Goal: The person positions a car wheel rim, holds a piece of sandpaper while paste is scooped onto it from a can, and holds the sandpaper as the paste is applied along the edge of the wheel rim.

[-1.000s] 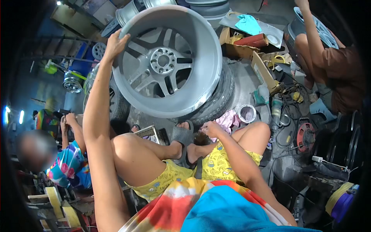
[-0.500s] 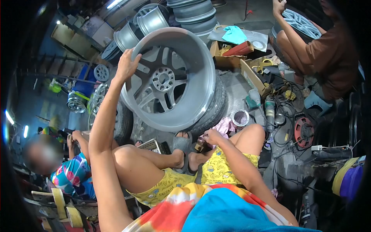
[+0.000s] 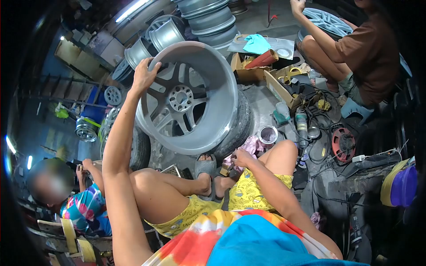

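A large grey wheel rim (image 3: 222, 75) stands tilted on a black tyre (image 3: 242, 122), its spokes and hub inside the barrel. My left hand (image 3: 145, 75) grips the rim's upper left edge, thumb inside and fingers behind. My right hand (image 3: 242, 157) is low by my right knee, its fingers closed; a small brownish object shows just below them, and whether they hold it is unclear. Beside that hand lies a crumpled pink cloth (image 3: 252, 145), with an open can (image 3: 267, 134) next to it.
A co-worker in a brown shirt (image 3: 366, 53) sits at the right with another rim (image 3: 327, 22). Another person (image 3: 84, 201) sits at the left. Stacked rims (image 3: 208, 22) stand behind. Boxes (image 3: 277, 88), a power tool (image 3: 301, 126), cables and a red reel (image 3: 343, 144) lie at the right.
The view has shifted, and the rim now appears lower and further left in it. My left hand stays on the rim's edge. My right hand remains low near the knee.
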`<state>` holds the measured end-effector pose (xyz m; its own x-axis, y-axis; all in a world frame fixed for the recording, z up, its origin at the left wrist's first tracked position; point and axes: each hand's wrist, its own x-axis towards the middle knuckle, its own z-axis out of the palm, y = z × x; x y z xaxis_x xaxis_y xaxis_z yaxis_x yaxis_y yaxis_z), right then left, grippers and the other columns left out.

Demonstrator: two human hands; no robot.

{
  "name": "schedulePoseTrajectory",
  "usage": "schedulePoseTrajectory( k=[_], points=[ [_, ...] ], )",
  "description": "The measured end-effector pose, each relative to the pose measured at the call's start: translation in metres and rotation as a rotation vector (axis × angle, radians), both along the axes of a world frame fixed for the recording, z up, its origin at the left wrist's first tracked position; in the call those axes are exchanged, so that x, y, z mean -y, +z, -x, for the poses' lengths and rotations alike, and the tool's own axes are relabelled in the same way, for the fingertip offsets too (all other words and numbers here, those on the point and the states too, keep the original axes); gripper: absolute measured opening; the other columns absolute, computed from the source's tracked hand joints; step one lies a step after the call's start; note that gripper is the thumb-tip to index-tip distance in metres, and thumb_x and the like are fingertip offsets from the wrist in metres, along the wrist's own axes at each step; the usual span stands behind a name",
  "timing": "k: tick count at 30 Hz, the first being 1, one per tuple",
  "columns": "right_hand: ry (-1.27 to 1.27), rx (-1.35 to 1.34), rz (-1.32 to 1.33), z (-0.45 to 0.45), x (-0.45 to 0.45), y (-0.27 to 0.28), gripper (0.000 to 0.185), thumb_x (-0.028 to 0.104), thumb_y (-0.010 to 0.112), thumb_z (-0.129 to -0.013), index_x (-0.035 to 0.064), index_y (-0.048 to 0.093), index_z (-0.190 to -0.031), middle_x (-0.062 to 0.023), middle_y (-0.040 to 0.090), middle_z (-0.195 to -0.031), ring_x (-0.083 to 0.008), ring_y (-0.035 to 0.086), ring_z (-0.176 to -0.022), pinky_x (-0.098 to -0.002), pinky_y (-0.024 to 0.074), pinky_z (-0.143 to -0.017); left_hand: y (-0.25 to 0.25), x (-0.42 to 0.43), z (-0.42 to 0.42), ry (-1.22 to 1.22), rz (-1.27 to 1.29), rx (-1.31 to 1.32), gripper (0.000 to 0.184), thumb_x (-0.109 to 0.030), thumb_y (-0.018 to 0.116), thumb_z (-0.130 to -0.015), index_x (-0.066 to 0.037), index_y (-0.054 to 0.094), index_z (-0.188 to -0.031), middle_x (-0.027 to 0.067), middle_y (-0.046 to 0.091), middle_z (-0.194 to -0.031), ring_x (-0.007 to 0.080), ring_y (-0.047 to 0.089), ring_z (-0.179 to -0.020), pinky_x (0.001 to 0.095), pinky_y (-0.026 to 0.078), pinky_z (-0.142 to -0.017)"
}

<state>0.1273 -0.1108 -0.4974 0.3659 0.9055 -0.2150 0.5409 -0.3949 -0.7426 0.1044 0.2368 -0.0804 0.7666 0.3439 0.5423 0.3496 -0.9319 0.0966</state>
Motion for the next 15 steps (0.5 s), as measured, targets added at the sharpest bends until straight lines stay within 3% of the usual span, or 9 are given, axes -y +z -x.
schedulePoseTrajectory(
  k=[6, 15],
  points=[
    [0.008, -0.005, 0.013, -0.002, 0.001, -0.001, 0.03, 0.027, 0.064, -0.081, 0.0082, 0.074, -0.102, -0.021, 0.071, -0.101, -0.0376, 0.067, -0.098, -0.045, 0.0525, -0.089, 0.009, -0.007, -0.006, 0.016, 0.01, -0.052, 0.042, -0.034, 0.066, -0.09, 0.001, 0.068, -0.113, 0.0211, 0.069, -0.106, 0.0311, 0.067, -0.101, 0.0384, 0.049, -0.092],
    [0.013, 0.002, 0.004, -0.003, -0.001, -0.017, 0.025, 0.029, 0.068, -0.081, 0.0112, 0.076, -0.098, -0.0178, 0.072, -0.093, -0.0342, 0.069, -0.09, -0.0425, 0.0537, -0.082, 0.019, -0.013, -0.028, 0.027, 0.089, -0.026, 0.039, -0.037, 0.068, -0.084, -0.004, 0.074, -0.104, 0.019, 0.072, -0.099, 0.0328, 0.069, -0.095, 0.0404, 0.052, -0.086]
  ],
)
